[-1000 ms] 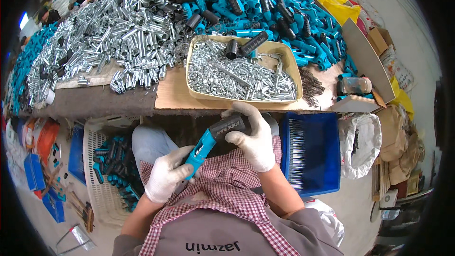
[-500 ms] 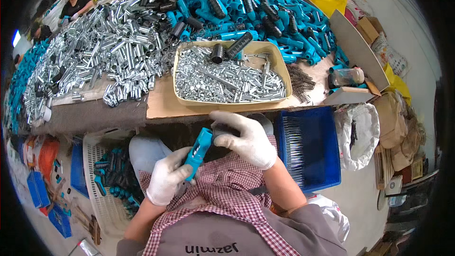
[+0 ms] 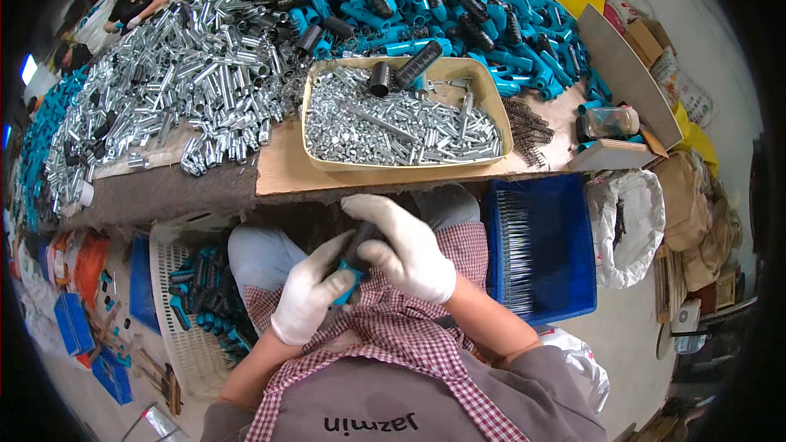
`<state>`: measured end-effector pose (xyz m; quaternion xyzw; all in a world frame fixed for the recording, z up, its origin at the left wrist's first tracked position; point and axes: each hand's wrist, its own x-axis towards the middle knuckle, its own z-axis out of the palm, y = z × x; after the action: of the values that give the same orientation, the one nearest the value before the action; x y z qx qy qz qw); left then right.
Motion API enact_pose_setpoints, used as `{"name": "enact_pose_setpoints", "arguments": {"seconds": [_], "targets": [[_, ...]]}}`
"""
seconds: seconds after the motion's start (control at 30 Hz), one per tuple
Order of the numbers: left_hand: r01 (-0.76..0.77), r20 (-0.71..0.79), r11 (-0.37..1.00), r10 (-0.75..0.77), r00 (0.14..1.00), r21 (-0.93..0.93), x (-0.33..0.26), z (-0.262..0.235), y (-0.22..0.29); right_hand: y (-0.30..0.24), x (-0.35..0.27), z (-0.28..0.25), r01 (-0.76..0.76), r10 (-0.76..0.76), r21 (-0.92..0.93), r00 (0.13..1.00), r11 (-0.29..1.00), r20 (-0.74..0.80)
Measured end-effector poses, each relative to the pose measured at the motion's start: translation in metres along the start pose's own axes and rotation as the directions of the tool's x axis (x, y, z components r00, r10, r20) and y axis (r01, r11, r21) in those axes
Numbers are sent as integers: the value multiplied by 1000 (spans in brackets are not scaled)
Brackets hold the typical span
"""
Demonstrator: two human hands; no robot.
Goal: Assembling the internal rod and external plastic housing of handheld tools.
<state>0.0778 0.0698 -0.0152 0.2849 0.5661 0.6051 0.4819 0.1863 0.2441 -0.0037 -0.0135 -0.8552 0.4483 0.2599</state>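
Both gloved hands, left hand (image 3: 307, 299) and right hand (image 3: 407, 250), now clamp the blue handle (image 3: 350, 282) at frame centre, black grip (image 3: 360, 244) pushed further on than before.

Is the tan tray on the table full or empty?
Nearly full. The tan tray holds a heap of small silvery metal parts across its floor, with two black grips lying on top.

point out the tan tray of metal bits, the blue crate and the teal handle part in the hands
tan plastic tray (image 3: 321, 165), head view, front rim
blue plastic crate (image 3: 565, 274), head view, inner floor
teal handle part (image 3: 350, 288), head view, teal end between the gloves
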Motion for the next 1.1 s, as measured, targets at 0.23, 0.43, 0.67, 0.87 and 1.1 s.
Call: {"name": "enact_pose_setpoints", "arguments": {"seconds": [0.23, 0.43, 0.67, 0.87, 1.1], "targets": [[-227, -18, 788, 290, 957, 572, -1, 5, -12, 3, -10, -34, 98, -98, -37, 995, 994, 13], [-224, -25, 741, 309, 951, 632, 5, 7, -11, 79, -26, -154, -411, -14, -568, 801, 713, -598], [-181, -21, 762, 248, 969, 622, 3, 13, -10, 134, -29, -207, -401, -145, -817, 857, 415, -494], [-211, -21, 735, 293, 956, 645, 4, 11, -11, 129, 10, -228, -359, 189, -886, 930, 293, -314], [-179, -57, 763, 272, 961, 621, 6, 14, -13, 144, 26, -263, -117, 327, -925, 945, 361, 8]]}}
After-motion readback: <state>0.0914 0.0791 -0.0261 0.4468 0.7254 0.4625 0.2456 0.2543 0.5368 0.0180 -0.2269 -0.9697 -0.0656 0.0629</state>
